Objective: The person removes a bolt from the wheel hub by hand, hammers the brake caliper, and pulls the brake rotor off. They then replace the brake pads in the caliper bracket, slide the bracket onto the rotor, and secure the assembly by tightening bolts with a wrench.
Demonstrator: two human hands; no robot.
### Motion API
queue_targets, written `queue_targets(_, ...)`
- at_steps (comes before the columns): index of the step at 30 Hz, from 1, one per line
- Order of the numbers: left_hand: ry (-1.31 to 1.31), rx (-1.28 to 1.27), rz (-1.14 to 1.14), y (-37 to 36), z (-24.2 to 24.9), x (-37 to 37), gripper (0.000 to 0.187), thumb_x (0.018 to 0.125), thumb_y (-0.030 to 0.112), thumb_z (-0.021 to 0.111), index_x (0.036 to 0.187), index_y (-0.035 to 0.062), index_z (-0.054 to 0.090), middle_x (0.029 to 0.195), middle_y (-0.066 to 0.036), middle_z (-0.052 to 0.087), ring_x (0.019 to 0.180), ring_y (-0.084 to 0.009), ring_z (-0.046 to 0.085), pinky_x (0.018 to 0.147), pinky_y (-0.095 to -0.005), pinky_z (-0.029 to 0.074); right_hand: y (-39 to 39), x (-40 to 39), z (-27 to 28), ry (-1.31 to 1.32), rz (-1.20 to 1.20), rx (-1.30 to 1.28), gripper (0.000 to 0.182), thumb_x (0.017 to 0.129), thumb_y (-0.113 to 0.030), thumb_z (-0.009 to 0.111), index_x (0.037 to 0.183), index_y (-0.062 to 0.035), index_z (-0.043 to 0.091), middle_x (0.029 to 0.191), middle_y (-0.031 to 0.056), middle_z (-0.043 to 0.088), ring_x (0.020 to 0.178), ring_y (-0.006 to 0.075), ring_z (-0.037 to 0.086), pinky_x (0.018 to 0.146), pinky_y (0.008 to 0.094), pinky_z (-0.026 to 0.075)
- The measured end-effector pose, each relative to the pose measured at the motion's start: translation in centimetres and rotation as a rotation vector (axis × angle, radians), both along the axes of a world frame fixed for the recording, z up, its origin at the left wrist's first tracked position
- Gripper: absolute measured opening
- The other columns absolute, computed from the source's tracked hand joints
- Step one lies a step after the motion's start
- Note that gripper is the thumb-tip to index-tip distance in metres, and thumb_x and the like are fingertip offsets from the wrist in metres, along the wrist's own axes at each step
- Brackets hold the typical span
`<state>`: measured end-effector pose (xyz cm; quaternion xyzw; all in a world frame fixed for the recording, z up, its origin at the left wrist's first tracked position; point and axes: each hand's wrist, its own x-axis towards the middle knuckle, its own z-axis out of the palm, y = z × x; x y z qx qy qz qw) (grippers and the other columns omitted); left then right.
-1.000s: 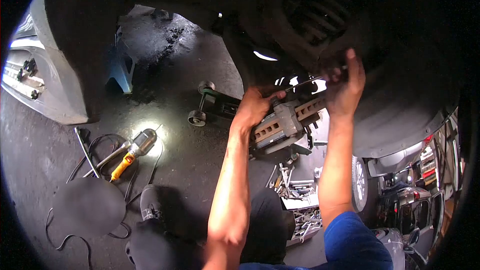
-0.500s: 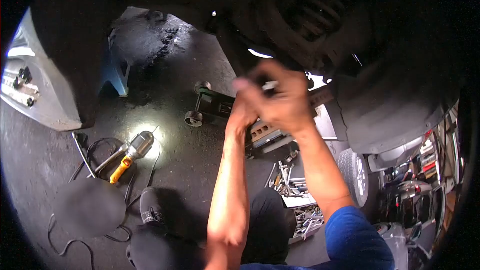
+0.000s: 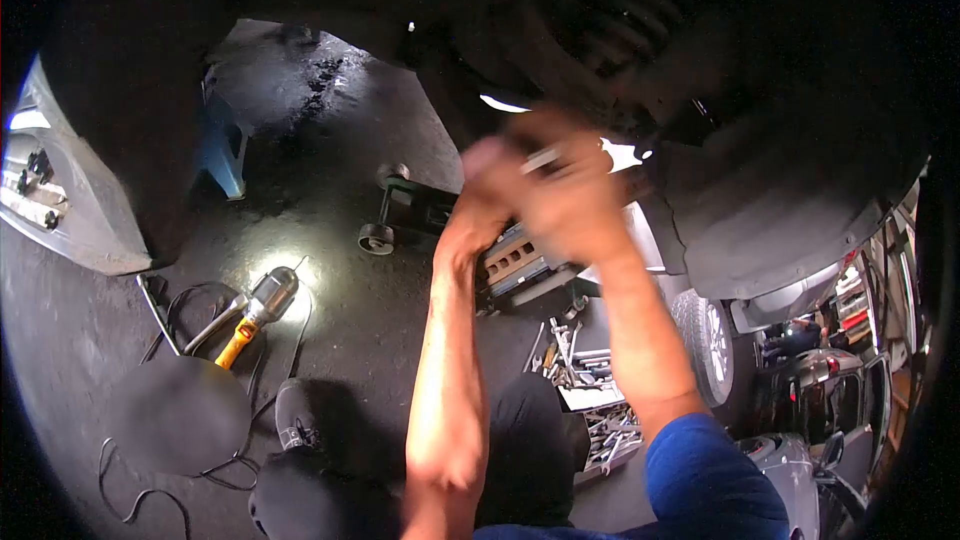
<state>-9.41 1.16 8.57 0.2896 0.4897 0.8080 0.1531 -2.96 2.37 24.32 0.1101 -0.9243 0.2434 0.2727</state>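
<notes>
Garage floor (image 3: 330,290); hands blurred; writing seemingly unreadable.

Work lamp (image 3: 262,302) lies left of tool tray (image 3: 592,400).

Rough concrete floor (image 3: 330,340) (metal tools (image 3: 590,380))

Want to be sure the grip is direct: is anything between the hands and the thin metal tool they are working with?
Nothing visible does. The left hand and right hand meet around the thin metal tool under the dark wheel arch, though motion blur hides the exact grip.
</notes>
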Motion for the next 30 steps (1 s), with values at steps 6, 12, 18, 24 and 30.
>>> queue_targets(6,-0.060,0.111,0.050,-0.6,0.7,-0.2,0.032,0.089,0.024,0.070,0.112,0.0008,0.069,0.104,-0.014,0.072,0.092,-0.0178,0.063,0.086,-0.0331,0.047,1.3,0.4,1.4,0.186,0.039,-0.217,0.012,0.083,-0.020,0.071,0.085,-0.0103,0.063,0.063,0.0007,0.056,0.055,0.0108,0.053,0.051,0.0277,0.042)
queue_targets(12,-0.074,0.008,-0.017,-1.6,1.8,0.1,0.033,0.087,0.026,0.072,0.109,0.0001,0.071,0.097,-0.014,0.073,0.086,-0.0191,0.064,0.082,-0.0343,0.049,12.7,0.1,3.7,0.081,0.236,-1.180,0.016,0.093,-0.024,0.059,0.095,-0.0093,0.064,0.065,-0.0039,0.042,0.057,0.0078,0.043,0.054,0.0254,0.039)
queue_targets(18,-0.099,0.159,-0.033,-0.3,0.4,0.1,0.031,0.088,0.017,0.065,0.112,-0.0023,0.066,0.102,-0.014,0.071,0.092,-0.0198,0.063,0.086,-0.0351,0.049,1.4,0.4,0.8,-0.049,-0.097,-0.169,0.024,0.092,-0.028,0.062,0.097,-0.0056,0.066,0.096,0.0115,0.064,0.073,0.0238,0.062,0.070,0.0329,0.049)
queue_targets(24,-0.069,0.118,0.038,-0.8,1.0,-0.2,0.024,0.089,0.014,0.066,0.107,-0.0018,0.069,0.100,-0.013,0.072,0.093,-0.0171,0.063,0.087,-0.0343,0.048,2.1,0.5,1.7,0.131,0.004,-0.262,0.014,0.088,-0.022,0.067,0.084,-0.0088,0.064,0.069,0.0017,0.055,0.054,0.0128,0.049,0.052,0.0281,0.040)
queue_targets(30,-0.016,-0.049,-0.018,-1.5,1.6,-0.3,0.030,0.087,0.025,0.072,0.102,-0.0008,0.069,0.094,-0.011,0.071,0.084,-0.0169,0.062,0.079,-0.0324,0.048,10.8,-0.4,4.2,0.207,0.020,-1.074,0.019,0.089,-0.022,0.063,0.080,-0.0093,0.053,0.058,-0.0058,0.033,0.051,0.0055,0.032,0.049,0.0244,0.031)
